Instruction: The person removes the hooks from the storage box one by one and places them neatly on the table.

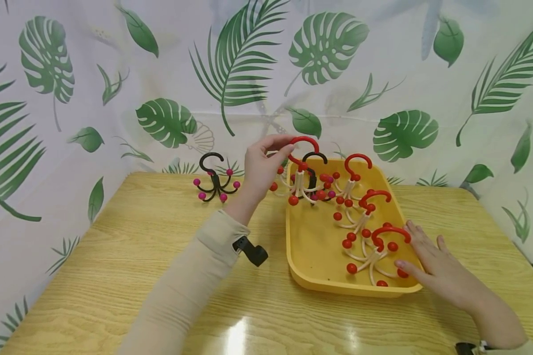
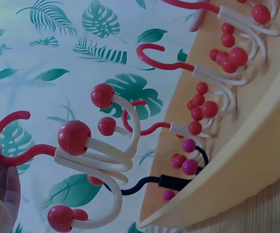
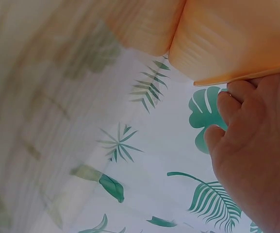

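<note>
My left hand pinches the red hook of a claw-shaped hanger with cream arms and red ball tips. It holds this hanger upright over the far left part of a yellow tray. Behind it in the tray is a black hanger with magenta balls, partly hidden. Three more red-and-cream hangers, a far one, a middle one and a near one, line the tray's right side. My right hand holds the tray's right rim near the front corner, thumb over the rim, fingers outside.
Another black hanger with magenta balls stands on the wooden table, left of the tray near the back edge. A leaf-patterned cloth hangs behind the table.
</note>
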`<state>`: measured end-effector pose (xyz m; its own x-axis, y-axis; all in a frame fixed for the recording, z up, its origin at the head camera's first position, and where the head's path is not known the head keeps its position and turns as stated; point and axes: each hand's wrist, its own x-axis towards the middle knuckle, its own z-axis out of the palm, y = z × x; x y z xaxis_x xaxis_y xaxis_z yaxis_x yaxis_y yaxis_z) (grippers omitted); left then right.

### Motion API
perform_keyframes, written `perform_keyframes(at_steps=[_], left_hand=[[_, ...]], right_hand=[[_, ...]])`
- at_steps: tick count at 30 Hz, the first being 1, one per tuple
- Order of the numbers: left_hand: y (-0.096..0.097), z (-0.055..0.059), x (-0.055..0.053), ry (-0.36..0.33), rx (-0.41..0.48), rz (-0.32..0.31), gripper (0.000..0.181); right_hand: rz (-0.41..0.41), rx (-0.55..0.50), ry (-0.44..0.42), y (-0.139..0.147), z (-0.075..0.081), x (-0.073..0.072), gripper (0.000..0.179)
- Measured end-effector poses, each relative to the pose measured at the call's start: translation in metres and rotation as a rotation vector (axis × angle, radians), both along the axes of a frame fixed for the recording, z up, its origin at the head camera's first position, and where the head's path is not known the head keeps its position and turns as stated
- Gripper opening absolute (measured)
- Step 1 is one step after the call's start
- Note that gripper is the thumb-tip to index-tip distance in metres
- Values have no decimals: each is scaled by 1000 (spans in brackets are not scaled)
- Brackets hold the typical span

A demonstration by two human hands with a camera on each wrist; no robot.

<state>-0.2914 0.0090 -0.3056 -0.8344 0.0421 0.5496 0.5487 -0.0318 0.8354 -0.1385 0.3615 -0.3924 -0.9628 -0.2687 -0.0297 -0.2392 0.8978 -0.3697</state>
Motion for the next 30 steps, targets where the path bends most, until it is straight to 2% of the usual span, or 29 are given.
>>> perform_keyframes(at_steps=[8,16,24,30], left_hand=[[-23,2,-9,-7,26,78,18],[-46,-3,-19,-53,28,173,19],[-59,-17,-28,-116,19,285,20],[-63,-31,-33,-141,1,319,19]], right_hand=[[-14,6,-11,-1,0,0,82],[-21,1,-21,-2,1,0,82],[-25,0,-21,-2,1,1,82],[-25,-3,-25,-2,1,0,82]])
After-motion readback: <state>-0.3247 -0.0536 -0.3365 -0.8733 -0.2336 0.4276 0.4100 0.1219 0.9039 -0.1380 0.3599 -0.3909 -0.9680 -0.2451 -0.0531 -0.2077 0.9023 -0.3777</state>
